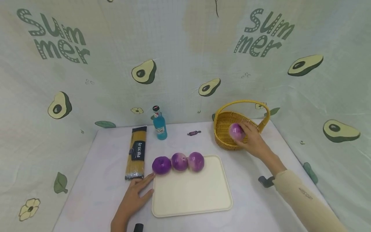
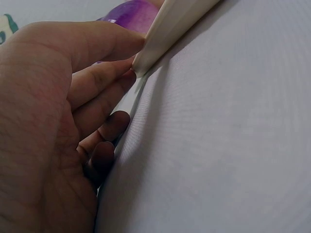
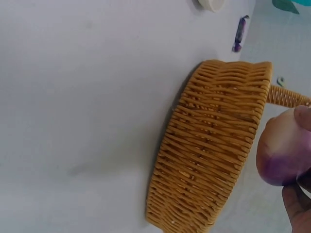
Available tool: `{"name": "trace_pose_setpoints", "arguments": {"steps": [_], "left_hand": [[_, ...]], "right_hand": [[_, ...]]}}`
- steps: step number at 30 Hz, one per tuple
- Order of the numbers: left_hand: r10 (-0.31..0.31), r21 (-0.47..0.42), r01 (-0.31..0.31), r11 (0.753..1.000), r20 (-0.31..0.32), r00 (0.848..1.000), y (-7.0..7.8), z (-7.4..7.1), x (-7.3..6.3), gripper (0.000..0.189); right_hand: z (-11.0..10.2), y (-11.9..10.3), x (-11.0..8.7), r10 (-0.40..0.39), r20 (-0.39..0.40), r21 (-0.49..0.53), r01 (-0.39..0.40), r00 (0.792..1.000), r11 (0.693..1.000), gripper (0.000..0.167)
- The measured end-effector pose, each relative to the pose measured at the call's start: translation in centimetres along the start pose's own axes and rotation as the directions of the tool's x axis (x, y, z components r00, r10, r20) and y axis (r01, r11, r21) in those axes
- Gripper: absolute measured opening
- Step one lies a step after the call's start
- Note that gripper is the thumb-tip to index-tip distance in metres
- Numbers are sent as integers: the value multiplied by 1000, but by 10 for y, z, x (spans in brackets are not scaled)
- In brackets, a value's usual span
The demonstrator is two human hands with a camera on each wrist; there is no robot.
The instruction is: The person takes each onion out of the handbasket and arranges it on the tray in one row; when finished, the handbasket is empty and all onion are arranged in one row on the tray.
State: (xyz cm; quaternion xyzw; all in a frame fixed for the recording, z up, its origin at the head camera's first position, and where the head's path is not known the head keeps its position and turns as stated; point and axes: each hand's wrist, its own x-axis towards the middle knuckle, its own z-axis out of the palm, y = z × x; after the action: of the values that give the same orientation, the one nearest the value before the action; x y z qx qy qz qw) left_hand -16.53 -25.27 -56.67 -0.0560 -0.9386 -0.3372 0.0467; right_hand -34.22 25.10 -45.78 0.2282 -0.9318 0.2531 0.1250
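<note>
My right hand [image 1: 255, 141] grips a round purple-and-white vegetable [image 1: 237, 131], onion-like in look, over the opening of the yellow wicker basket [image 1: 227, 141]. In the right wrist view the vegetable [image 3: 284, 148] is above the basket's rim, with fingertips on its side. My left hand [image 1: 134, 198] rests at the left edge of the cream tray [image 1: 191, 196], its thumb and fingers touching the rim in the left wrist view. Along the tray's far edge sit a dark purple round vegetable [image 1: 161, 165] and two purple-and-white ones [image 1: 179, 161].
A pasta packet [image 1: 136, 153] lies left of the tray. Behind stands a blue bottle [image 1: 160, 124]. A wrapped candy [image 1: 194, 132] lies between bottle and basket. The basket's tall handle [image 1: 242, 101] arches over it. Printed cloth [image 1: 179, 58] hangs behind the table.
</note>
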Motion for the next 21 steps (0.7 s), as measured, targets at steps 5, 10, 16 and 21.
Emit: {"name": "trace_pose_setpoints", "arguments": {"steps": [5,10,16,21], "left_hand": [[-28,-4,28,1000,20,999,1,-1,2,59],[-28,7,28,1000,16,999,3,-1,1,58],[11,11,-11,1000,4,1000,2,-2,1,58],[15,3,-15,1000,4,1000,1,-1,1,57]], "right_hand": [[2,-3,-3,-22,-5,16,22,1000,1000,75],[1,-6,-4,-27,0,10,27,1000,1000,76],[1,-10,-6,-36,-3,7,36,999,999,77],[2,-13,-8,-39,7,-1,39,999,999,78]]}}
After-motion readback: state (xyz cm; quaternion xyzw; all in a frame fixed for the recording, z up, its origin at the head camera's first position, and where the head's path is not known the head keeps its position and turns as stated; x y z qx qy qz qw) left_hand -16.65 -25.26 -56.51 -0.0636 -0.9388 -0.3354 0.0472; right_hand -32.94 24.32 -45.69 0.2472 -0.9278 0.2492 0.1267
